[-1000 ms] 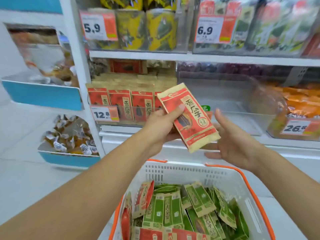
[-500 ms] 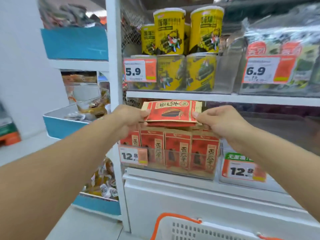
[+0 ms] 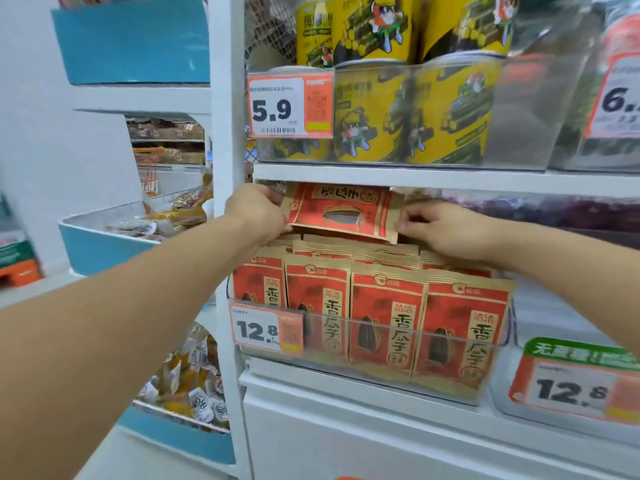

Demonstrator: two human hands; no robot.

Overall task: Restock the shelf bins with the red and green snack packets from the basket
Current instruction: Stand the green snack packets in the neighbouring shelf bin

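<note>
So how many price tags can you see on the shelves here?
4. A 5.9 tag on the upper-left bin, a cut-off tag starting with 6 at the upper right, a 12.8 tag on the red-packet bin, and another 12.8 tag lower right. Others may sit outside the view.

yellow snack tubs [image 3: 412,109], 5.9 price tag [image 3: 290,105], blue trays [image 3: 133,41]

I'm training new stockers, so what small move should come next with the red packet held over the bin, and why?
Probably lower it behind the standing rows. Left hand and right hand pinch the red packet flat by its ends, just under the shelf edge, above the clear bin of matching packets.
</note>
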